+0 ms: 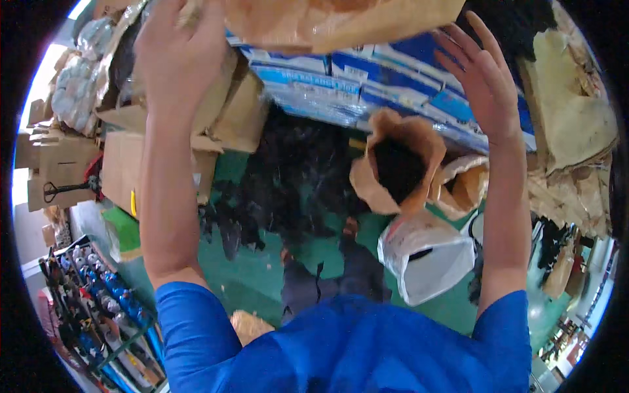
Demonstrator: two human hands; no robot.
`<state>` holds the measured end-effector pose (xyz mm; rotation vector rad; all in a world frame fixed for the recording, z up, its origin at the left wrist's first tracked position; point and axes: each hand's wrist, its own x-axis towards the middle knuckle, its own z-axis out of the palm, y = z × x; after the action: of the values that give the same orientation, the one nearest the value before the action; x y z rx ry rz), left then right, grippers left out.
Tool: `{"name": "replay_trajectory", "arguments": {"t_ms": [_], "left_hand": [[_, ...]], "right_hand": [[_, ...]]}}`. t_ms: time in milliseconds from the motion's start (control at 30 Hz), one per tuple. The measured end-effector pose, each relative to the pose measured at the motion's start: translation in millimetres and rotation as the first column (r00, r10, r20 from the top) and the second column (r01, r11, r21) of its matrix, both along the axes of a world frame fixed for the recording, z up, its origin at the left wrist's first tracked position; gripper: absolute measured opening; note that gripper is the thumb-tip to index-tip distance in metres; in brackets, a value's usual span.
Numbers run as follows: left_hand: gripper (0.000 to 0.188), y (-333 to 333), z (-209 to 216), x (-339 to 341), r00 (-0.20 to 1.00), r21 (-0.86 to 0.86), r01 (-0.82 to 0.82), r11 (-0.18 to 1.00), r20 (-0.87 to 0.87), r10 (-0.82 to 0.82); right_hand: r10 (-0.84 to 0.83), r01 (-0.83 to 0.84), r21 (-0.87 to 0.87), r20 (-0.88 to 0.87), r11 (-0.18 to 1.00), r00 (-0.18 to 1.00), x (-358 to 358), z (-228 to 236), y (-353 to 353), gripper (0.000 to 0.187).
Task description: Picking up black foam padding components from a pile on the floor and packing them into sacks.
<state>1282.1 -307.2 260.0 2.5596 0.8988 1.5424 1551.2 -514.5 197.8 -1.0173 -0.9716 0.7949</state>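
Observation:
A large brown paper bag [341,25] is raised at the top edge, its upper part cut off. My left hand [178,56] is at its left end, fingers curled with a bit of tan paper between them; the fingertips are partly out of view. My right hand [483,82] is open beside the bag's right end, fingers spread and their tips close to its lower edge. Below stands an open brown paper sack [373,175] with a dark inside. Next to it are a smaller paper sack [481,171] and a white sack [429,278] with its mouth open.
Blue and white cartons [327,88] under clear film are stacked ahead. Dark material [295,170] lies heaped on the green floor [239,281] before my feet. Cardboard boxes [121,164] stand at left, above a rack of spools [105,295]. Folded brown paper [570,98] is piled at right.

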Motion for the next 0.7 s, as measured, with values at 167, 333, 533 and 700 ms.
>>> {"name": "replay_trajectory", "arguments": {"t_ms": [167,333,533,700], "left_hand": [[0.026,-72.7,-116.8,-135.0,0.991,-0.541,-0.132,0.831,-0.097,0.094],[0.009,-217.8,-323.8,-334.6,0.962,-0.998,-0.047,-0.044,-0.033,-0.272],[0.023,-322.5,-298.3,-330.4,0.527,-0.899,-0.435,-0.047,-0.212,-0.823],[0.028,-245.1,-316.5,-353.5,0.383,-0.866,-0.309,0.392,-0.491,-0.782]], "right_hand": [[-0.228,0.313,-0.680,0.214,0.663,0.950,-26.3,-136.1,-125.6,0.045],[0.264,0.215,-0.949,0.274,0.231,0.925,-132.4,-348.1,-357.2,0.033],[-0.057,0.024,-0.971,0.011,0.239,0.998,-273.7,-382.4,-570.1,0.020],[-0.744,0.187,-0.975,0.037,0.118,0.667,-359.5,-277.5,-487.6,0.014]]}}
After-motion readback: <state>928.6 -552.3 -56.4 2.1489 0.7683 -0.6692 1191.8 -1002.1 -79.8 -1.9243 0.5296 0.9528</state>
